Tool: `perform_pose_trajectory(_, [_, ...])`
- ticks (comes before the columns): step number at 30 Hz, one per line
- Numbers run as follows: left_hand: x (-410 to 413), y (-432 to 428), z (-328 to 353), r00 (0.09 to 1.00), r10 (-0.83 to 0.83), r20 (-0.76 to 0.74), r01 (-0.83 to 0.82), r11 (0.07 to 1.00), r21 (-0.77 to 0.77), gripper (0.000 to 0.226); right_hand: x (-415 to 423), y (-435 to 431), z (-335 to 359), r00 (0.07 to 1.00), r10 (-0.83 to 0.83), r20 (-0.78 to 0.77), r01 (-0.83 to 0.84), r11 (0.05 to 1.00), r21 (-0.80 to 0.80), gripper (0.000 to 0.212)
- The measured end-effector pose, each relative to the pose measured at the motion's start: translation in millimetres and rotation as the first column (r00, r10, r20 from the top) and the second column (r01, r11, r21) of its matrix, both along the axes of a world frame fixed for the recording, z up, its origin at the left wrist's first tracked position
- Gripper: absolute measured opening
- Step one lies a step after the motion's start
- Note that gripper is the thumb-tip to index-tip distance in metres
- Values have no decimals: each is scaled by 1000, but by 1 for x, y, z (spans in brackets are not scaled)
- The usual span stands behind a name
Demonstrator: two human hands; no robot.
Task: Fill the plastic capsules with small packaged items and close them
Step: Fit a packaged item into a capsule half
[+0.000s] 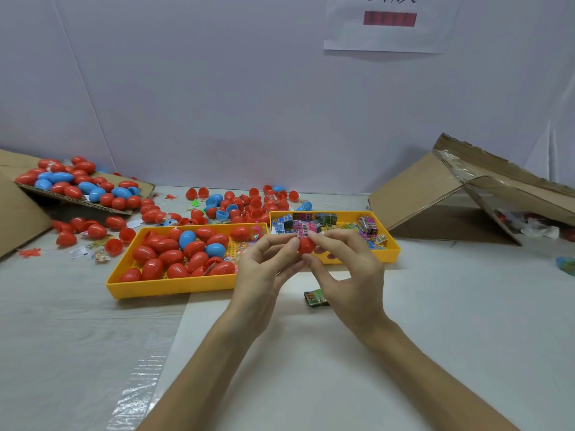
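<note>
Both hands meet above the table's middle on a red capsule half [306,246]. My left hand [264,269] pinches it from the left. My right hand [345,269] holds its right side, fingertips on a small pink packet [303,232] sticking out of the capsule's top. A yellow tray [174,286] on the left holds several red and blue capsules. A second yellow tray [392,251] behind my hands holds several small colourful packets. One green packet [315,298] lies on the table under my right hand.
Loose red and blue capsule halves [242,205] are scattered behind the trays. A cardboard flap [84,202] at the far left carries more capsules. An open cardboard box [451,194] lies on its side at the right. A white wall stands behind.
</note>
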State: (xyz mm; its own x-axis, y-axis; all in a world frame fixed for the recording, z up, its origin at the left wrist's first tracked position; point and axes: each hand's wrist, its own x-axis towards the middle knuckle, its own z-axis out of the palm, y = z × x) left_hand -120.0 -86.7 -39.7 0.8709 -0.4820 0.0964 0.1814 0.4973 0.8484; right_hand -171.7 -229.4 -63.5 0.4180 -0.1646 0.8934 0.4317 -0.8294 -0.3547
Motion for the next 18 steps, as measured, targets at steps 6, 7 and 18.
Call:
perform_pose_trajectory(6, [-1, -2, -1, 998, 21, 54, -22, 1000, 21, 25, -1, -1, 1, 1000, -3, 16, 3, 1000, 14, 26])
perform_pose_trajectory(7, [-1, -2, -1, 998, 26, 55, -27, 999, 18, 24, -1, -1, 0, 1000, 1, 15, -1, 1000, 16, 25])
perform_pose_trajectory(18, [2, 0, -1, 999, 23, 30, -24, 999, 27, 29, -2, 1, 7, 987, 140, -81, -111, 952, 286, 26])
